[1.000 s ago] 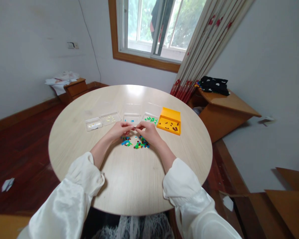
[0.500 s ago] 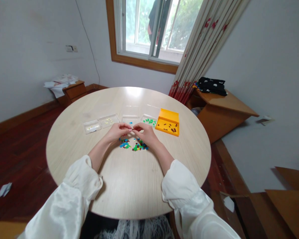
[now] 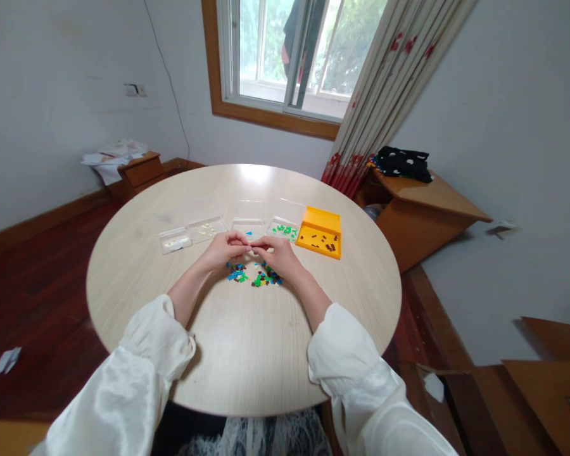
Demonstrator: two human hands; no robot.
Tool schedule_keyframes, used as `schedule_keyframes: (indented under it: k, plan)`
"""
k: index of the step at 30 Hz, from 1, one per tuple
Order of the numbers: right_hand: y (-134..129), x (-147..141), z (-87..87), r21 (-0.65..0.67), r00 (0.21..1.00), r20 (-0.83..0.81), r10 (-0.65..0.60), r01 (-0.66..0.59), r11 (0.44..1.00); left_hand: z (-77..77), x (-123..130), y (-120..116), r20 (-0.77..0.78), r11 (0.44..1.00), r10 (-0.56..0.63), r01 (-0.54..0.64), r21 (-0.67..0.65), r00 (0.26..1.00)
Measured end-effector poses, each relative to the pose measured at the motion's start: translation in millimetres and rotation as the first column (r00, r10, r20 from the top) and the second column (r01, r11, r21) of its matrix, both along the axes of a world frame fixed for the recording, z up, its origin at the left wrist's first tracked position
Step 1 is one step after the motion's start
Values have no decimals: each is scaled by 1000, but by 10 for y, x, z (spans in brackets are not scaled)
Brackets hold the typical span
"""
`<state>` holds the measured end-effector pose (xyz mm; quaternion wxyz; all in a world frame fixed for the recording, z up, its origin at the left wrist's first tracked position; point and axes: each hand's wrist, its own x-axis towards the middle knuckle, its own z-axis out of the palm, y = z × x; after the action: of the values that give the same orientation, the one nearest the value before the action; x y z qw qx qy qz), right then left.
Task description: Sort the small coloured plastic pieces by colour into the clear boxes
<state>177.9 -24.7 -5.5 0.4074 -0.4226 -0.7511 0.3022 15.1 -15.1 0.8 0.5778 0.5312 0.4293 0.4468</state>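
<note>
- Far left of the yellow box (image 3: 322,218): a small clear case (image 3: 163,249) and a wider clear tray (image 3: 197,236) contain pale pieces.
- Nearer, left of the yellow box: the left hand (image 3: 225,252), fingertips pinched on a tiny dark piece (image 3: 252,247), its shape unclear.
- Left of the yellow box: a middle clear tray (image 3: 247,221) shows a blue piece; loose mixed pieces (image 3: 238,273) lie on the desk (image 3: 247,348), below the hands.
- Just left of the yellow box: a clear tray (image 3: 270,225) of green pieces; nearer, the right hand (image 3: 281,258), pinched at the same piece.
- The yellow box: open, with brown pieces inside.
- Risk, as judged: a slipping pinch could drop the piece into the loose ones; a wrist bump could scatter them.
- Labels: no writing legible.
</note>
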Motion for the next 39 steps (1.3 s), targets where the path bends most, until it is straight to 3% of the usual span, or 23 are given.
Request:
schedule_keyframes:
  k: [3, 6, 8, 11, 18, 20, 22, 23, 25, 27, 29, 31, 34, 39]
  plan:
    - [33, -5, -30, 3, 997, -54, -52, 53, 999, -4, -5, 2, -2, 999, 31, -31, 15, 1000]
    - [98, 71, -29, 75, 961, -171, -218, 233, 970, -30, -16, 23, 11, 996, 88, -88, 21, 996]
    - [154, 191, -15, 118, 882, -259, -393, 433, 894, -49, -24, 40, 33, 993, 115, -116, 13, 993]
    - [239, 428, -3, 136, 727, -302, -617, 673, 727, -73, -36, 63, 73, 987, 158, -159, 1, 985]
    - [359, 726, -69, 97, 470, -283, -836, 881, 463, -95, -83, 99, 133, 964, 265, -260, -53, 955]
    - [374, 735, -82, 119, 432, -281, -857, 902, 416, -89, -86, 100, 143, 960, 277, -269, -73, 950]
    - [377, 723, -75, 129, 471, -287, -834, 882, 454, -81, -83, 99, 154, 958, 285, -274, -85, 946]
    - [372, 707, -67, 124, 525, -291, -800, 850, 513, -77, -81, 99, 159, 957, 286, -275, -90, 945]
    - [349, 651, -48, 98, 679, -280, -678, 723, 684, -70, -76, 100, 165, 958, 284, -271, -98, 945]
    - [312, 566, -44, 56, 841, -216, -496, 518, 854, -64, -72, 104, 157, 957, 286, -273, -103, 945]
    - [268, 471, -64, 6, 946, -95, -310, 312, 950, -60, -69, 109, 143, 953, 297, -284, -105, 944]
    - [230, 392, -102, -32, 984, 48, -170, 171, 985, -57, -66, 111, 137, 949, 309, -296, -105, 941]
    - [202, 341, -154, -84, 976, 214, -29, 48, 995, -51, -65, 106, 141, 951, 306, -293, -102, 942]
    - [199, 359, -164, -156, 959, 275, 62, -19, 988, -42, -71, 93, 143, 954, 293, -279, -109, 945]
